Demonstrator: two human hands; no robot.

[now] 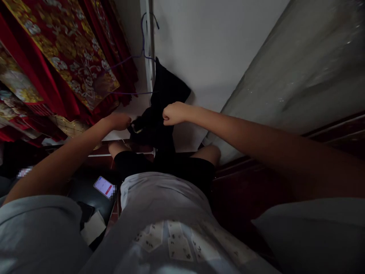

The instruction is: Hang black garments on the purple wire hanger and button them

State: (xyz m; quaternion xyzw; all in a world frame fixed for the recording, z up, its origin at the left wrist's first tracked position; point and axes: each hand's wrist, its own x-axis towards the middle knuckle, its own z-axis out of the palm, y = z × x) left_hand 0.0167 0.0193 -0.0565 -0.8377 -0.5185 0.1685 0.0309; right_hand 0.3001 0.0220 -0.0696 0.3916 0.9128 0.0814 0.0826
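A black garment (169, 85) hangs from one arm of a thin purple hanger (142, 54), whose other arm and part of the bottom bar are bare. My right hand (175, 113) is closed at the garment's right side, with its dark cloth at the fingers. To the left, my left hand (120, 121) is closed at a bunched part of the same garment, where a small pale spot shows. Folds and dim light hide the fingertips of both hands. The cloth drops down between my knees.
Red and gold embroidered cloths (82, 53) hang on the left. A white upright pole (149, 45) stands behind the hanger. Plastic-like grey sheeting (285, 83) covers the right side. On a dark seat at lower left lie a lit phone (104, 186) and a pale folded item (93, 227).
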